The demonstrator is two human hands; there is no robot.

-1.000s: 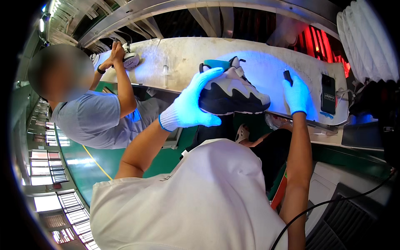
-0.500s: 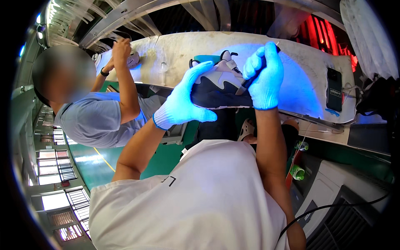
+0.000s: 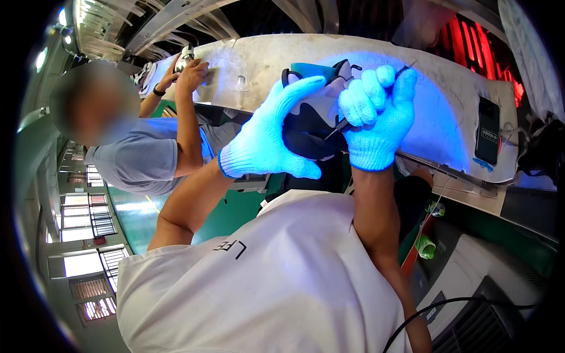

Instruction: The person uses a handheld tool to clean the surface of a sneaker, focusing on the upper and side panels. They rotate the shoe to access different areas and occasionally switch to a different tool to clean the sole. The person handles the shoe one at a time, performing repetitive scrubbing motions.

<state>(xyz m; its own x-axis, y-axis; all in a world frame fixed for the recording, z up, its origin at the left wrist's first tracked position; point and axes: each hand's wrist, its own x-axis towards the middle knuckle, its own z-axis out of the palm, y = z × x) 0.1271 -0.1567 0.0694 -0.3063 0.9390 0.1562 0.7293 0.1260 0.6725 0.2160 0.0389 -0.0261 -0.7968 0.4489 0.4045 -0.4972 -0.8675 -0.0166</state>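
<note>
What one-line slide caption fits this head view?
Gloved left hand steadies a black-and-white sneaker while the gloved right hand works a thin tool against it.

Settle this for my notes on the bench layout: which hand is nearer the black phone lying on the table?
Right. The right hand is at the shoe, holding a thin tool, between it and the phone. The left hand grips the shoe's far side.

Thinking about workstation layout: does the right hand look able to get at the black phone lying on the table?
Probably yes: the phone lies uncovered right of the right hand, though that hand holds a thin tool.
</note>
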